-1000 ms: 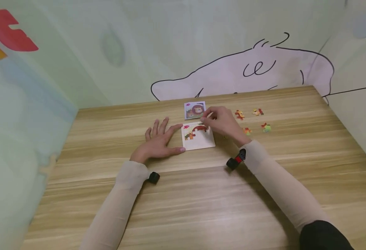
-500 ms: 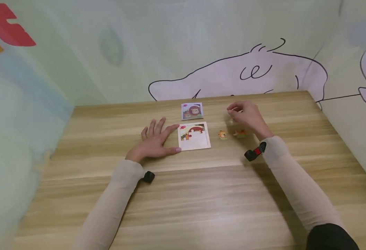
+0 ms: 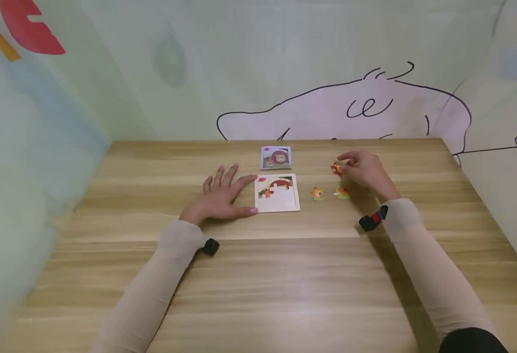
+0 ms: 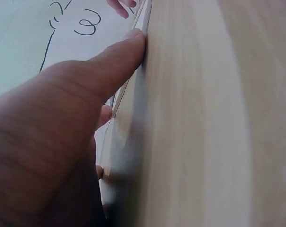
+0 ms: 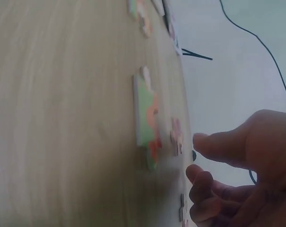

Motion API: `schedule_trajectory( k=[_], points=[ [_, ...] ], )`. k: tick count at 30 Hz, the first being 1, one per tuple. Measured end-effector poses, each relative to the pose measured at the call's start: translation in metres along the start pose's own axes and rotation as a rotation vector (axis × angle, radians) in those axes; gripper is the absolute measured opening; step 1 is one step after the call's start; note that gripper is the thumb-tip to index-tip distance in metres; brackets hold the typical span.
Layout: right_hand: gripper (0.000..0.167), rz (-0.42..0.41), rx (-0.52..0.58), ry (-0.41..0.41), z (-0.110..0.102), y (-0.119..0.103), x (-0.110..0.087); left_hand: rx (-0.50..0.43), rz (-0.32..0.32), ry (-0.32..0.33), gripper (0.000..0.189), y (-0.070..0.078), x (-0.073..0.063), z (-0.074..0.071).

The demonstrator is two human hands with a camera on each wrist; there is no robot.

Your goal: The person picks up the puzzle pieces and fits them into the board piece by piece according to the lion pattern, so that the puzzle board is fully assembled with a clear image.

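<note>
Right hand (image 3: 366, 169) rightward, beyond crosswise piece (image 3: 341, 193)

Puzzle board (image 3: 282, 203) on table (image 3: 258, 279); joined pieces (image 3: 265, 193) in its rear part; picture card (image 3: 276, 158) just behind board, wall (image 3: 161, 105) behind table; left hand (image 3: 223, 198) at board's left edge, touching; near piece (image 3: 317, 194) and middle piece (image 3: 342, 193) to board's right, side by side; rear piece (image 3: 335, 168) behind these, just left of right hand (image 3: 364, 169).
</note>
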State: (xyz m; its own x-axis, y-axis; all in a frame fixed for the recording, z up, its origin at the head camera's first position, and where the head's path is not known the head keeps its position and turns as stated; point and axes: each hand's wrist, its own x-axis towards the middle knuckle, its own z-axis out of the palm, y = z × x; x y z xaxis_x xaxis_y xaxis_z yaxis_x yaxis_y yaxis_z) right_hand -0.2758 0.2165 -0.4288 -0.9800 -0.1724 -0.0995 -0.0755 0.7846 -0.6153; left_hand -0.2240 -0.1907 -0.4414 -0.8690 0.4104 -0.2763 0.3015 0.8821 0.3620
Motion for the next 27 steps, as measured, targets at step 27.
schedule_trajectory(
  k=[27],
  points=[
    [0.037,-0.047,-0.076,-0.031,-0.0024,0.0013,0.0060,-0.013,-0.014,0.009,0.095,0.0002,0.0048,0.0020]
  ],
)
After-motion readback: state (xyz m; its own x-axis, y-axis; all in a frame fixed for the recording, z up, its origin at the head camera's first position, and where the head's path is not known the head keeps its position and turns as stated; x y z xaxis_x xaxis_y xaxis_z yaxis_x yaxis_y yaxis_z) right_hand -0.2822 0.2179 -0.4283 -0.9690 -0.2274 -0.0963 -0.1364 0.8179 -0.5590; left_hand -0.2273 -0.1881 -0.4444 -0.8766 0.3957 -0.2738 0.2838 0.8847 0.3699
